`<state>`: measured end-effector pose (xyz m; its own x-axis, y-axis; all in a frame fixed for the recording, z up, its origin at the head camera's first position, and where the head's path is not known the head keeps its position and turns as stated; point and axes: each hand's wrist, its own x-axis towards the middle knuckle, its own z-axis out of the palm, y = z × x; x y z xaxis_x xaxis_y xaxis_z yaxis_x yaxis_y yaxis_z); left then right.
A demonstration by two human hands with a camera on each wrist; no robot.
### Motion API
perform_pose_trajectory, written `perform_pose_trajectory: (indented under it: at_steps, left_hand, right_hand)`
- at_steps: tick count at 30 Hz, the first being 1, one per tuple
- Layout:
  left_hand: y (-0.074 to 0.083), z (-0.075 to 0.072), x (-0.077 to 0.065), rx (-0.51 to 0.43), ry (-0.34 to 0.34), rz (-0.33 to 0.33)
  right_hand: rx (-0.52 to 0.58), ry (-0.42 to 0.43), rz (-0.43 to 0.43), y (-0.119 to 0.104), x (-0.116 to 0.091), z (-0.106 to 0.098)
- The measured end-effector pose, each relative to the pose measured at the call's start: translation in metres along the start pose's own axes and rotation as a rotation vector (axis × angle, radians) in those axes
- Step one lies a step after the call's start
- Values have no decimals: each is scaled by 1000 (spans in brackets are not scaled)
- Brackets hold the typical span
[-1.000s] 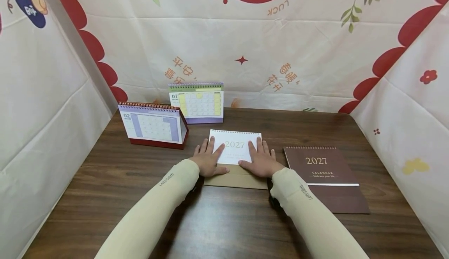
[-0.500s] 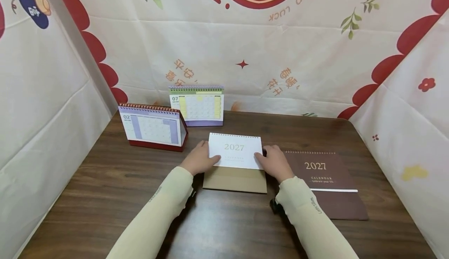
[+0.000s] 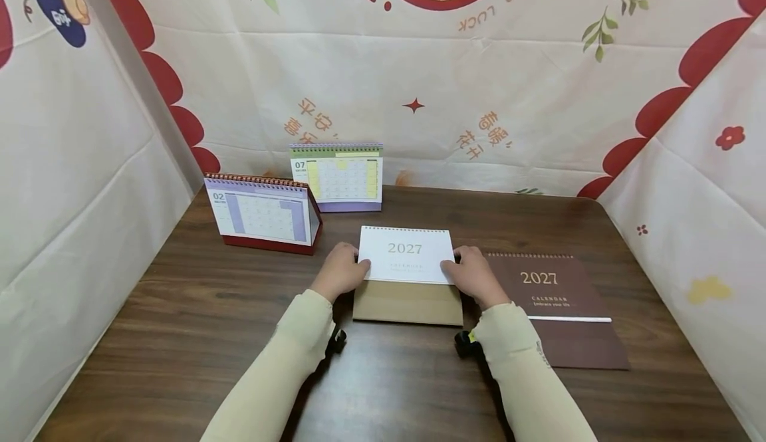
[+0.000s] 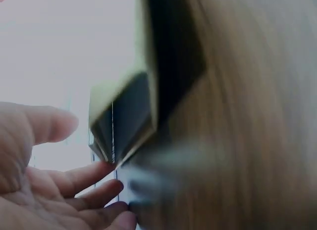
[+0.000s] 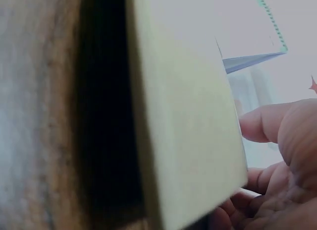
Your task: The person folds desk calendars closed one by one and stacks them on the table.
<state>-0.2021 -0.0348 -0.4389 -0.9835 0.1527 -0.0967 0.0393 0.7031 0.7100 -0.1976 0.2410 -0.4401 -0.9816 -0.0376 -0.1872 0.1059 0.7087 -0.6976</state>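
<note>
A desk calendar with a white "2027" cover (image 3: pixel 405 262) and a tan cardboard base (image 3: pixel 408 304) is at the middle of the table. My left hand (image 3: pixel 341 273) grips its left side, thumb on the cover's edge and fingers behind. At the opposite side, my right hand (image 3: pixel 477 277) holds it the same way. In the left wrist view the folded cardboard stand (image 4: pixel 126 108) is seen end-on, with its hollow inside showing. The tan panel (image 5: pixel 190 121) fills much of the right wrist view, partly hiding the fingers there.
A red-based calendar (image 3: pixel 263 213) stands at the left, and a green-and-purple one (image 3: pixel 344 179) stands behind it. To the right lies a brown "2027" calendar (image 3: pixel 553 289) with a white strip across it. A printed cloth (image 3: pixel 419 70) hangs behind the table (image 3: pixel 209 335).
One second ago both hands lay spread on the white cover. They have since slid outward and now grip the sides. The calendar has shifted slightly to the right.
</note>
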Motion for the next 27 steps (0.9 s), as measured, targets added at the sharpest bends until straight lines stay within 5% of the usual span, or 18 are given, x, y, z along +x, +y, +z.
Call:
perform_pose_trajectory:
  at_steps: [5, 9, 18, 23, 27]
  left_hand:
    - [4, 0, -6, -291, 0, -117]
    - [8, 3, -10, -430, -17, -120]
    - [10, 20, -12, -387, 10, -33]
    - [27, 30, -10, -273, -6, 36]
    - [46, 35, -7, -280, -1, 87]
  right_hand:
    - [148, 12, 36, -1, -5, -3]
    - [254, 30, 44, -5, -8, -5]
    - [295, 22, 36, -2, -17, -18]
    - [231, 59, 7, 7, -24, -41]
    - [169, 73, -37, 15, -28, -64]
